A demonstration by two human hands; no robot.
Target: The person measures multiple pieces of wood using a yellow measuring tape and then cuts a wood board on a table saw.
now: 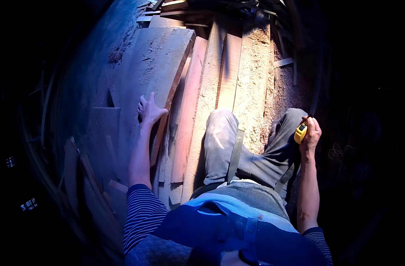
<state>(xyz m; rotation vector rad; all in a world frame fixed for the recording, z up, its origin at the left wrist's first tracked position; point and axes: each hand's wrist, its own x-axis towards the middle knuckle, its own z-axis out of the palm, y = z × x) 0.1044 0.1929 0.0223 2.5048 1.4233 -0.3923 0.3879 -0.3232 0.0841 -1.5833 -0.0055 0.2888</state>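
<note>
Left hand [149, 110] flat on stacked planks [160, 66], sawdust [255, 66] alongside, dark room.

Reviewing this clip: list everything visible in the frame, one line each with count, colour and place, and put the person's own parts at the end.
Wide plank: one, grey-brown, upper centre-left, under the left hand.
Narrower boards: several, reddish-brown, stacked on edge right of the wide plank; exact count unclear.
Sawdust: a pale tan layer, upper centre-right, over the boards and floor.
Scrap wood pieces: a few, dark, lower left in shadow.
Tape measure: one, yellow, right of centre, in the right hand.
Legs: two, grey dusty trousers, centre, over the boards.
Left hand: flat on the wide plank's edge, fingers spread.
Right hand: closed around the tape measure.
</note>
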